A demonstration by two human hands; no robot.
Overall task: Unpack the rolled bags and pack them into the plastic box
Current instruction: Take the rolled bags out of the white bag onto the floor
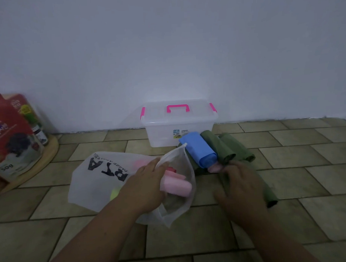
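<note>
A clear plastic box point(164, 135) with a pink handle and pink latches stands shut against the wall. In front of it lie a blue roll point(198, 149) and several green rolls point(219, 147). A white carrier bag point(95, 180) with black lettering lies on the floor, its mouth open to the right, with pink rolls point(176, 184) inside. My left hand point(144, 186) holds the bag's rim at the opening. My right hand point(240, 183) rests on the green rolls, its fingertips at a small pink roll point(213, 168); whether they grip it is unclear.
The floor is brown brick-pattern tile point(306, 149) meeting a white wall. At the far left a round wooden tray point(42, 164) carries red packets point(9, 136) and a small jar point(41, 135).
</note>
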